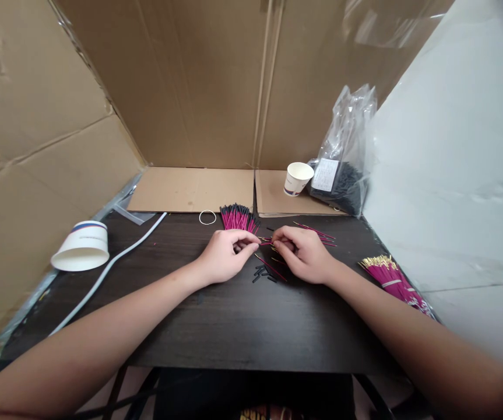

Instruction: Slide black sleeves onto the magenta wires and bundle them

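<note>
My left hand [225, 255] rests on the dark table [234, 321], fingers pinched on a thin magenta wire [265, 240]. My right hand [302, 252] meets it from the right, fingers curled around the same wire's end. A fan of magenta wires with black tips [238, 217] lies just behind my left hand. Several short black sleeve pieces [263, 272] lie scattered on the table under my hands, with a few loose magenta wires [316, 233] behind my right hand.
A banded bundle of magenta wires with gold tips [393, 281] lies at the right edge. A tipped paper cup [83, 247], a white cable [106, 271] and a rubber band [207, 217] are left. An upright cup [297, 178] and plastic bag of black pieces [343, 169] stand behind. Cardboard walls surround.
</note>
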Demonstrator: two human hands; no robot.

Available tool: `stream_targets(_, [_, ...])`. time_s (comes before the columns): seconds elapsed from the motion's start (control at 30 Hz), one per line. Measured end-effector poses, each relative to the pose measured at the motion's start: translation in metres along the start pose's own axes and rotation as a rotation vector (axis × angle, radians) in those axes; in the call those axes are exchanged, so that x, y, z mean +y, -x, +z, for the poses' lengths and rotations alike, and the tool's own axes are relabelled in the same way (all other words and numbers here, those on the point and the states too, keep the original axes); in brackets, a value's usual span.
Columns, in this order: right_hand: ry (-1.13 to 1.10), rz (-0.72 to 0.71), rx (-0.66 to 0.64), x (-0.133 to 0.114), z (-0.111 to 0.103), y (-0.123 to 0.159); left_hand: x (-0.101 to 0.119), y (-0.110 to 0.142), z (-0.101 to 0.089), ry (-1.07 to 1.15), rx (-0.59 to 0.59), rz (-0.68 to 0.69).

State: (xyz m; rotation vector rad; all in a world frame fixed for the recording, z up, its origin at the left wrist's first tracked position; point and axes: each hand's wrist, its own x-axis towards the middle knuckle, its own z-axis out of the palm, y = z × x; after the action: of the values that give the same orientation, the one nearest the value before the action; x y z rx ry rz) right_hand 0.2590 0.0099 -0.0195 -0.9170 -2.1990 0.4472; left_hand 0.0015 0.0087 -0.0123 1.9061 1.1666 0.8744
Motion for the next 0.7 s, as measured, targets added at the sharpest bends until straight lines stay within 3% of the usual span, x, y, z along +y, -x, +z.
stream_targets(0.43, [-0.033, 0.051, 0.018, -0.0032, -0.0035, -0.0028, 0.0016, 0.0002, 0.0031, 0.112, 0.017, -0.046])
stream_targets(0.7, [-0.276, 0.249, 0.032, -0.0093, -0.0011, -0.0019, 0.0032, -0.0019, 0.0022, 0.216, 0.025, -0.125])
